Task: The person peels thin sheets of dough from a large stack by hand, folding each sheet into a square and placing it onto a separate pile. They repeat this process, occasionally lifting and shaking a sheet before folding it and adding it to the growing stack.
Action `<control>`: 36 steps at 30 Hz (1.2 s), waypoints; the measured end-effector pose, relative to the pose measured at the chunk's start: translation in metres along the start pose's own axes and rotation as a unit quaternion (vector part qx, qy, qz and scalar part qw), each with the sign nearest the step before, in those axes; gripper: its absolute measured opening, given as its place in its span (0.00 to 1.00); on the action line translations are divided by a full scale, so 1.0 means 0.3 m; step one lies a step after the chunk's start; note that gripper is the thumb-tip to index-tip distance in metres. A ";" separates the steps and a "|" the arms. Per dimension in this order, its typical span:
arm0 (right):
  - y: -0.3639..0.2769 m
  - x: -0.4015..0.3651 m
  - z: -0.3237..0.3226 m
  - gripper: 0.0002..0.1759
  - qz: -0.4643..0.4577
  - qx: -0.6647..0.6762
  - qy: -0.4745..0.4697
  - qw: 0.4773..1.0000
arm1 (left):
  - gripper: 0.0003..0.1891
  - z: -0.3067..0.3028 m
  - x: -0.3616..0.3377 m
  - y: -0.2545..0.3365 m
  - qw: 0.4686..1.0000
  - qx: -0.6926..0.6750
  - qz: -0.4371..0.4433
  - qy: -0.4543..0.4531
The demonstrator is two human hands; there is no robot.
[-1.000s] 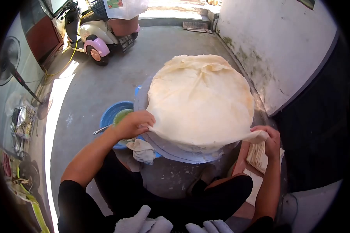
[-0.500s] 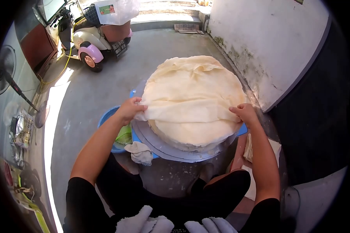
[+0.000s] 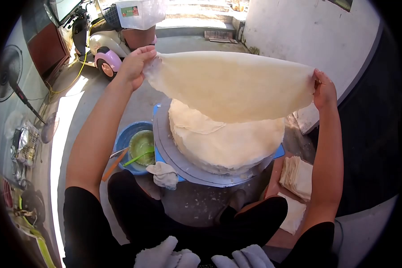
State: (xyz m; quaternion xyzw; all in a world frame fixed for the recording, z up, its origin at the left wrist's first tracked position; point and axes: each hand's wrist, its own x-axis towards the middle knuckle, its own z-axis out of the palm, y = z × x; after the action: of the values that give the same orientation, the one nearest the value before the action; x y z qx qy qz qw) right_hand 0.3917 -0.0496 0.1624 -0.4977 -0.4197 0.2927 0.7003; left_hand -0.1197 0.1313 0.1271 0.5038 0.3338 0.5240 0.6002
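Observation:
A thin, pale dough sheet [image 3: 232,85] hangs stretched between my hands, its lower edge curving down in front of the stack. My left hand [image 3: 137,67] pinches its left end, and my right hand [image 3: 324,90] grips the right end. Below lies a thick round stack of thin dough sheets [image 3: 223,145], with one loose edge showing at its left. The stack rests on a grey round board [image 3: 176,163], over a blue surface [image 3: 279,152]. The held sheet hides the back of the stack.
At left, a blue basin [image 3: 122,136] holds a green bowl [image 3: 142,145] and utensils. A crumpled cloth [image 3: 163,175] lies by the board. Folded sheets [image 3: 296,176] are stacked at lower right. A scooter [image 3: 107,49], a fan [image 3: 8,71] and a white wall [image 3: 308,35] surround the space.
Both hands have risen and moved apart, lifting the sheet off the stack's top. The sheet was lying gathered there and now hangs in the air. The green bowl has come into fuller view.

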 end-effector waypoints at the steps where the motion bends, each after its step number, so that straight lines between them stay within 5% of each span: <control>1: -0.022 0.041 0.000 0.09 0.018 -0.024 0.026 0.999 | 0.15 0.011 0.036 0.030 1.000 -0.002 0.012 0.005; 7: -0.022 0.151 0.037 0.11 0.033 0.013 0.037 0.999 | 0.14 0.065 0.162 0.057 0.997 0.014 0.059 0.038; 13: 0.022 -0.040 -0.050 0.09 -0.034 0.061 -0.028 0.997 | 0.14 0.053 -0.045 0.004 0.994 -0.018 0.106 0.030; 21: 0.468 -0.550 -0.198 0.05 0.161 -0.139 0.113 0.970 | 0.08 -0.169 -0.413 -0.535 0.982 0.171 -0.067 -0.045; 24: 0.523 -0.600 -0.239 0.03 0.209 -0.129 0.110 0.963 | 0.08 -0.156 -0.442 -0.507 0.968 0.203 -0.127 -0.077; 36: 0.526 -0.631 -0.263 0.01 0.245 0.065 0.095 0.963 | 0.06 -0.156 -0.438 -0.516 0.964 0.247 -0.099 -0.002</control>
State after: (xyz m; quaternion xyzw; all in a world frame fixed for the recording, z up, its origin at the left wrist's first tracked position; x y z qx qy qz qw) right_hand 0.3723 -0.1892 -0.0546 -0.5643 -0.1965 0.4334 0.6746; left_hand -0.1478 0.0253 -0.0499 0.6019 0.4996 0.3624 0.5067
